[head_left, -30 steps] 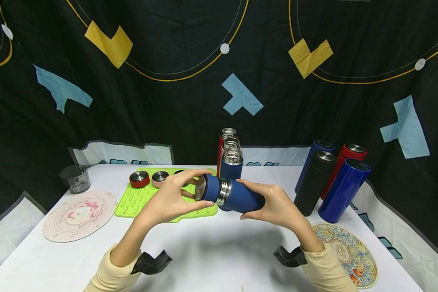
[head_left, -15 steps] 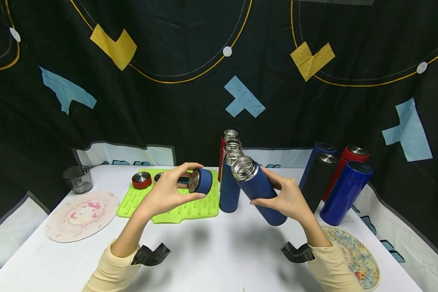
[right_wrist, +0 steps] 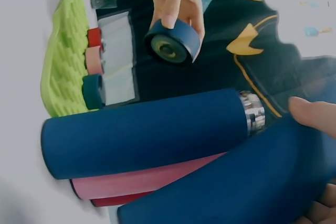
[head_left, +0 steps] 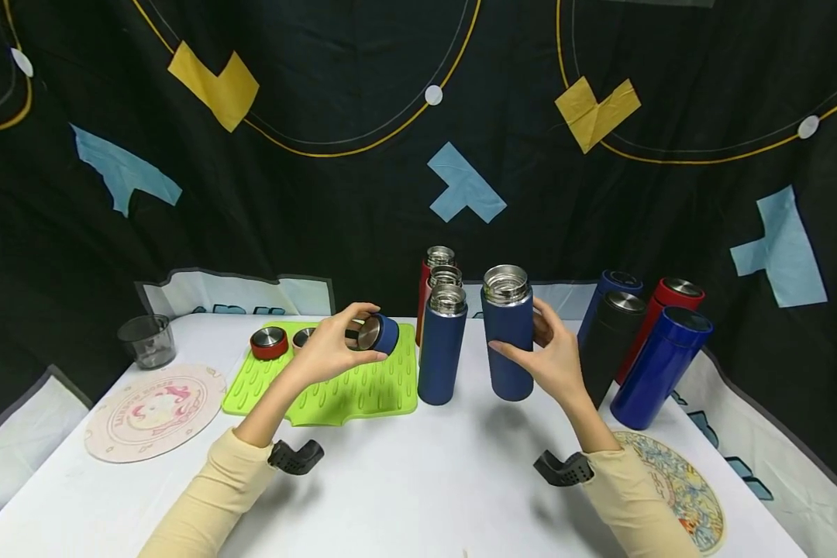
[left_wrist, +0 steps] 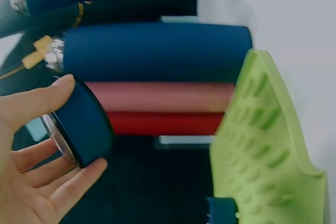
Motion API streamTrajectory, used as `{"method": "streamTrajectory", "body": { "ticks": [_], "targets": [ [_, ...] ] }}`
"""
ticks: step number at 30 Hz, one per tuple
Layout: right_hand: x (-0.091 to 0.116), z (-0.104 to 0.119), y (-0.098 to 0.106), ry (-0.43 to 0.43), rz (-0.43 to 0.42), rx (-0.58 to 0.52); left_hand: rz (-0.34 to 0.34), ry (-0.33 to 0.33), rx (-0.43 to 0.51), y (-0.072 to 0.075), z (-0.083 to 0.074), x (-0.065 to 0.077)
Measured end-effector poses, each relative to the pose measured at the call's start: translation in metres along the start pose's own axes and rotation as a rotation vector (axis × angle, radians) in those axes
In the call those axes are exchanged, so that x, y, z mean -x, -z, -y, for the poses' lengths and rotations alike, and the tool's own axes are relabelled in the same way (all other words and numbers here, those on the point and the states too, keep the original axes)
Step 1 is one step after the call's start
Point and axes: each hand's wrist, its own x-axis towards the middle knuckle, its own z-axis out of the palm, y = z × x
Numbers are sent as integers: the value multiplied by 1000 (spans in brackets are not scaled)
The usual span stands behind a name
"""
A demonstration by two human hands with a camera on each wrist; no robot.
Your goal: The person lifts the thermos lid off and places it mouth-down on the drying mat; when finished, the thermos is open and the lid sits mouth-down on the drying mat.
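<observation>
Faint "RAINBOW HORSE"; on the pink mat [head_left: 155, 426]

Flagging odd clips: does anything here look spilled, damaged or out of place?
Nothing stands out: no visible spill or damage; the left hand holds a blue lid, the right hand an open blue bottle, upright.

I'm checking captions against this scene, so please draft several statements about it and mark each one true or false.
1. The left hand holds a blue lid. True.
2. The right hand holds a red bottle. False: it grips a blue bottle.
3. The red lid sits on the green mat. True.
4. The row of three bottles beside the green mat has every lid on. False: all three mouths are uncovered.
5. A pink round mat lies on the person's left side of the table. True.
</observation>
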Motion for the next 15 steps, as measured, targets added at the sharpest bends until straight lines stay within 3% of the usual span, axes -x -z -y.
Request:
{"method": "streamTrajectory", "body": {
  "ticks": [15],
  "targets": [
    [-24, -30, -22, -53, -125, -87, 60, -13, -116, -31, 49, -41]
  ]
}}
